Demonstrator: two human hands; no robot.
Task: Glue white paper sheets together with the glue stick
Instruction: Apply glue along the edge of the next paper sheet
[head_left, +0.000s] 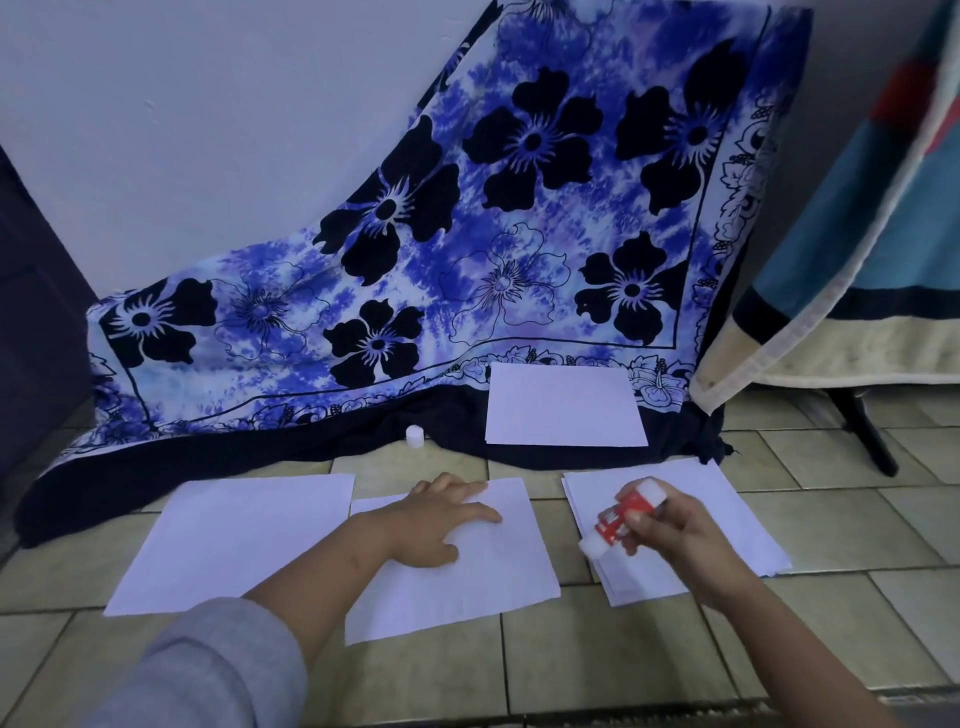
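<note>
My left hand (441, 519) lies flat, fingers spread, on a white paper sheet (488, 577) in the middle of the tiled floor. My right hand (670, 535) grips a red and white glue stick (621, 517), uncapped and tilted, its glue end pointing down left just above the floor. Under that hand lies a stack of white sheets (727, 504). Another white sheet (234, 540) lies to the left, partly under the middle one. A further sheet (563, 405) rests on the cloth's dark hem. The white glue cap (414, 435) stands by the cloth.
A blue flowered cloth (467, 234) hangs down the wall and spills onto the beige floor tiles (571, 665). A blanket (857, 260) drapes over a frame with a black leg (867, 431) at right. A dark piece of furniture (36, 312) stands at left.
</note>
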